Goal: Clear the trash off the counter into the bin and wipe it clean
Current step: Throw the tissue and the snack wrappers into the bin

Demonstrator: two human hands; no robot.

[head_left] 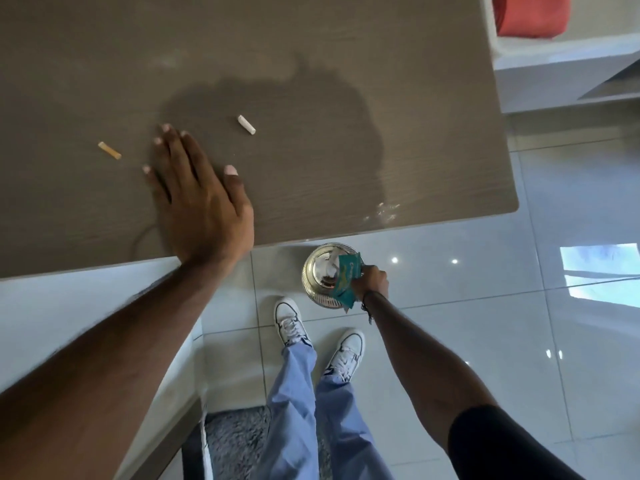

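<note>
My left hand lies flat and open on the grey-brown counter, fingers spread. A tan stub lies to its left and a white stub to its right, both loose on the counter. Down on the floor stands a small round metal bin with scraps inside. My right hand is at the bin's right rim, shut on a teal wrapper held over the opening. Pale crumbs or smears mark the counter's near right corner.
Glossy pale floor tiles surround the bin. My two white sneakers stand just behind it. A grey shaggy rug lies at the bottom. A red item sits on a white surface at the top right.
</note>
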